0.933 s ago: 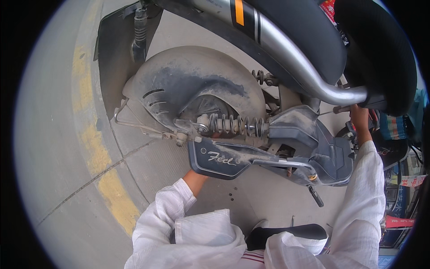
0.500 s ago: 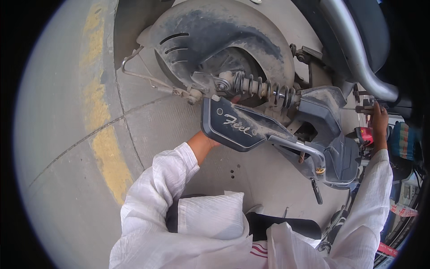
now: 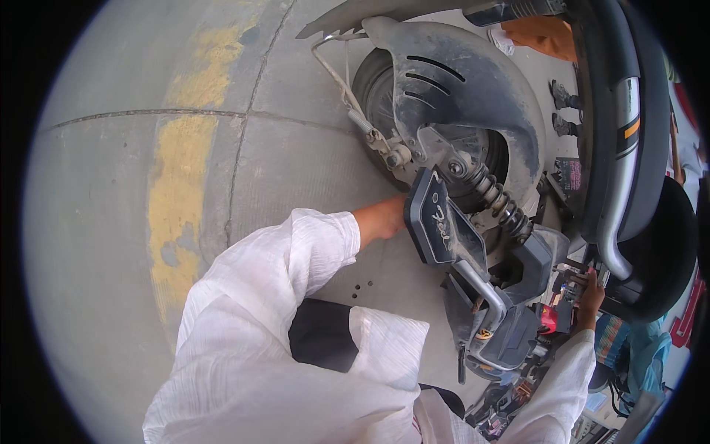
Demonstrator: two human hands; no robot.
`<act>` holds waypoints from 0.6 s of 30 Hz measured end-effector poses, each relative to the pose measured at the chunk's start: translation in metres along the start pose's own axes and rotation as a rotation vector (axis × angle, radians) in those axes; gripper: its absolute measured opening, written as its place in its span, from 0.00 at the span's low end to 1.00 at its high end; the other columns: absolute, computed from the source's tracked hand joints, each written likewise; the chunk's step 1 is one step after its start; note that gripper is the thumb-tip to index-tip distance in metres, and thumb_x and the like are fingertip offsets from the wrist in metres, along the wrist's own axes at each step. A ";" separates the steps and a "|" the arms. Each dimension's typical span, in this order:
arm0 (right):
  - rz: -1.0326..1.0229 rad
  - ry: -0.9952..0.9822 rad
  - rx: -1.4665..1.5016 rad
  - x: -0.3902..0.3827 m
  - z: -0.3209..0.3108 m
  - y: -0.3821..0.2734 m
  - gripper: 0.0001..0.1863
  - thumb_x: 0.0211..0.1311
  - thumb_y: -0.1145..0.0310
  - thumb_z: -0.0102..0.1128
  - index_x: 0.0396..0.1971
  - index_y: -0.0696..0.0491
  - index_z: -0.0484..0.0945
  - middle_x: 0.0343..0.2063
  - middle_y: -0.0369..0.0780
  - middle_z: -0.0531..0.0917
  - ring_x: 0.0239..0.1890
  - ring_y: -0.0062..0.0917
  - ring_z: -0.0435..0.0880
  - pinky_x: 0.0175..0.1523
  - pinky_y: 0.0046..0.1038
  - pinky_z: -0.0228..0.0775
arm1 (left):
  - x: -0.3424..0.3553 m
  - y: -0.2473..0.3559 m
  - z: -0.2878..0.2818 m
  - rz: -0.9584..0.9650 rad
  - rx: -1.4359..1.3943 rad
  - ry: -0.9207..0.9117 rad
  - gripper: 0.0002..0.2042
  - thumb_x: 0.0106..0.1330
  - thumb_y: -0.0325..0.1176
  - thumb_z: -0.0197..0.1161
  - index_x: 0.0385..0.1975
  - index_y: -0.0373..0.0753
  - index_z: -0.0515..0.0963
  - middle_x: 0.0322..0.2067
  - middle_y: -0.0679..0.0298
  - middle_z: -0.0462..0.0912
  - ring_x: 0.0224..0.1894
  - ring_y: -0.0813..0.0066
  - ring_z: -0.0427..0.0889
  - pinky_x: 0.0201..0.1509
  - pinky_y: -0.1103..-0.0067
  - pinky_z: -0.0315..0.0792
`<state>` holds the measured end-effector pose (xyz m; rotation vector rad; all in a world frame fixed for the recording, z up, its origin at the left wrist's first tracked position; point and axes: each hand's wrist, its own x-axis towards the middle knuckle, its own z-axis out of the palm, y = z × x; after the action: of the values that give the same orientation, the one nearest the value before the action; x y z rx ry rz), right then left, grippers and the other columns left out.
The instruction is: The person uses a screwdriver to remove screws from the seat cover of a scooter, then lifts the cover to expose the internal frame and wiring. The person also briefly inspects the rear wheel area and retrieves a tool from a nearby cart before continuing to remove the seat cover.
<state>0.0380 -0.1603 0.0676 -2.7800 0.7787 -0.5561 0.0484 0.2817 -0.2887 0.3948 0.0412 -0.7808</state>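
A dusty scooter's rear end fills the middle, with a grey mudguard (image 3: 473, 103) over the wheel and a coil-spring shock absorber (image 3: 497, 194) beside it. My left hand (image 3: 383, 220) reaches behind the dark pedal-shaped panel (image 3: 436, 226) below the shock; its fingers are hidden there. On the far side of the scooter's bodywork, my right hand (image 3: 590, 292) is closed near the lower end of the silver grab rail (image 3: 625, 148). What its fingers hold is too small and crowded by dark parts to make out.
A bent metal stand (image 3: 336, 74) juts out left of the wheel. The concrete floor carries a worn yellow stripe (image 3: 177, 185) and a few small dark round bits (image 3: 357, 290). A red object (image 3: 547, 318), a striped cloth (image 3: 612, 339) and a blue bag (image 3: 649, 355) crowd the right.
My view has turned and shifted, so the wheel sits further right and feet show at the top right. My left hand stays at the panel, my right beside the bodywork.
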 end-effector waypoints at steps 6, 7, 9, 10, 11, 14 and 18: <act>0.168 -0.260 0.082 -0.006 -0.015 -0.018 0.19 0.66 0.50 0.55 0.28 0.52 0.75 0.12 0.28 0.68 0.09 0.11 0.64 0.14 0.16 0.57 | -0.011 0.013 -0.011 -0.138 0.170 0.096 0.15 0.67 0.37 0.56 0.52 0.47 0.74 0.43 0.68 0.79 0.41 0.80 0.75 0.43 0.77 0.68; 0.173 -0.271 0.139 -0.006 -0.016 -0.018 0.18 0.66 0.51 0.55 0.28 0.51 0.75 0.12 0.28 0.68 0.10 0.11 0.64 0.15 0.15 0.59 | -0.012 0.016 -0.015 -0.178 0.223 0.112 0.15 0.66 0.36 0.56 0.53 0.47 0.73 0.42 0.69 0.79 0.40 0.81 0.74 0.41 0.78 0.67; 0.171 -0.288 0.203 -0.005 -0.015 -0.014 0.17 0.66 0.51 0.55 0.29 0.50 0.75 0.12 0.27 0.68 0.11 0.11 0.65 0.18 0.15 0.61 | -0.023 0.018 -0.022 -0.188 0.223 0.222 0.18 0.65 0.34 0.55 0.55 0.45 0.72 0.38 0.70 0.78 0.36 0.83 0.72 0.38 0.80 0.66; 0.162 -0.294 0.213 -0.005 -0.012 -0.013 0.17 0.66 0.51 0.54 0.29 0.50 0.75 0.12 0.27 0.68 0.11 0.11 0.65 0.19 0.15 0.62 | -0.030 0.021 -0.026 -0.193 0.233 0.279 0.19 0.64 0.33 0.55 0.56 0.44 0.71 0.36 0.71 0.77 0.34 0.84 0.71 0.36 0.81 0.65; 0.203 -0.310 0.199 -0.004 -0.012 -0.012 0.18 0.66 0.51 0.54 0.29 0.51 0.76 0.12 0.28 0.69 0.11 0.12 0.66 0.18 0.16 0.62 | -0.039 0.027 -0.027 -0.227 0.298 0.352 0.20 0.63 0.31 0.55 0.57 0.43 0.70 0.34 0.72 0.76 0.33 0.84 0.70 0.36 0.82 0.64; 0.143 -0.147 -0.036 0.008 -0.012 0.001 0.21 0.65 0.52 0.55 0.32 0.58 0.79 0.13 0.34 0.72 0.15 0.19 0.73 0.18 0.22 0.65 | -0.068 0.048 -0.030 -0.187 0.392 0.533 0.21 0.62 0.29 0.55 0.56 0.41 0.69 0.31 0.73 0.74 0.29 0.85 0.71 0.34 0.84 0.65; -0.029 -0.160 -0.037 -0.003 -0.017 -0.033 0.17 0.63 0.58 0.59 0.36 0.60 0.75 0.24 0.39 0.78 0.31 0.25 0.78 0.40 0.26 0.71 | -0.119 0.098 0.004 0.014 0.444 0.739 0.14 0.62 0.29 0.55 0.48 0.42 0.72 0.32 0.72 0.74 0.27 0.84 0.72 0.32 0.86 0.66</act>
<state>0.0439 -0.1323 0.0919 -2.8306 0.7224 -0.3213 0.0312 0.4232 -0.2307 1.0907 0.5621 -0.5909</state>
